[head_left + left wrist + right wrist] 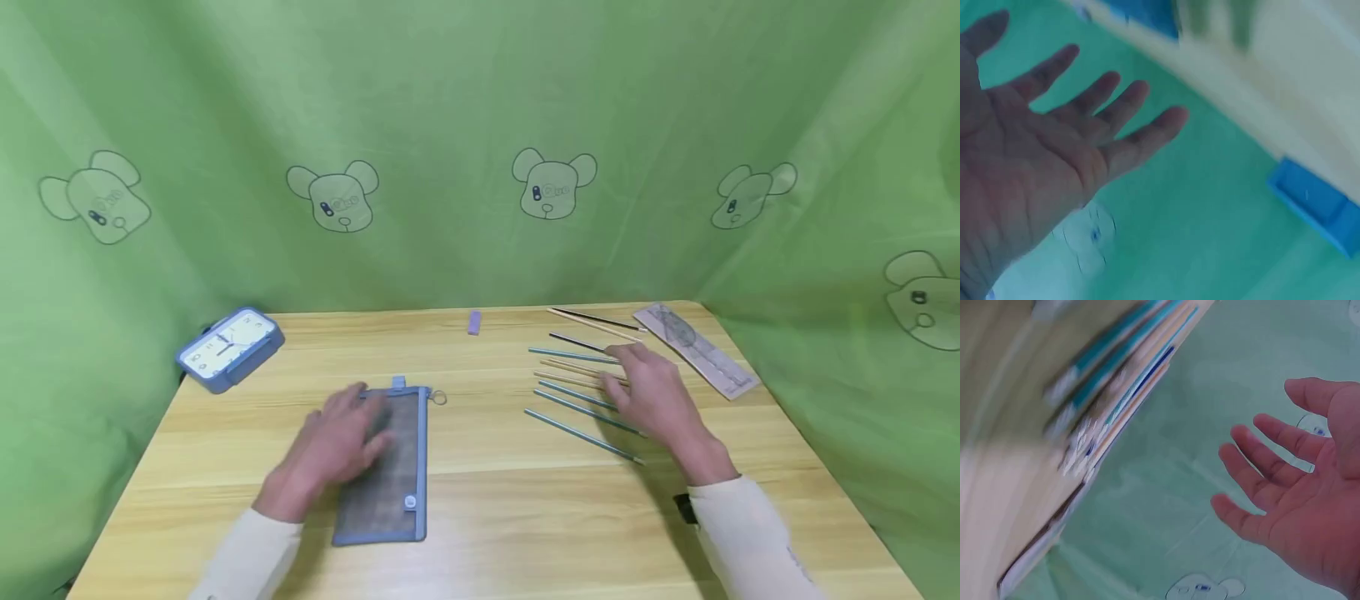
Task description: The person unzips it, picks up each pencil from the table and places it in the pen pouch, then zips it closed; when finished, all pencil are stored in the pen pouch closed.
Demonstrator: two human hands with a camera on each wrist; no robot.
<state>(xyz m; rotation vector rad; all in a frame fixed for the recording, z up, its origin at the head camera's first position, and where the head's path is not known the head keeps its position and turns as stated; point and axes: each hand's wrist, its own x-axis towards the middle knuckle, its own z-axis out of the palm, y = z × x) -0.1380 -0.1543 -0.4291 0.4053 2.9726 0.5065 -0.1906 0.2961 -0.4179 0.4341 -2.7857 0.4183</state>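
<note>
My left hand (330,442) is over a dark mesh zip pouch (390,500) with blue edging and a ring at its zip end. Its fingers look loose and spread in the left wrist view, where the palm holds nothing; whether it touches the pouch I cannot tell. On the right, several pencils (577,432), blue-green, wooden and dark, lie roughly side by side on the table. Above their right ends hovers my right hand (660,396), covering some of them. In the right wrist view its fingers are apart and relaxed, with nothing in them.
A blue clock-faced box (228,346) sits at the table's back left corner. Near the back edge lies a small purple eraser (474,322). A packet of rulers (697,350) is beyond the pencils, at right. Green curtain (442,250) surrounds the table's back and sides.
</note>
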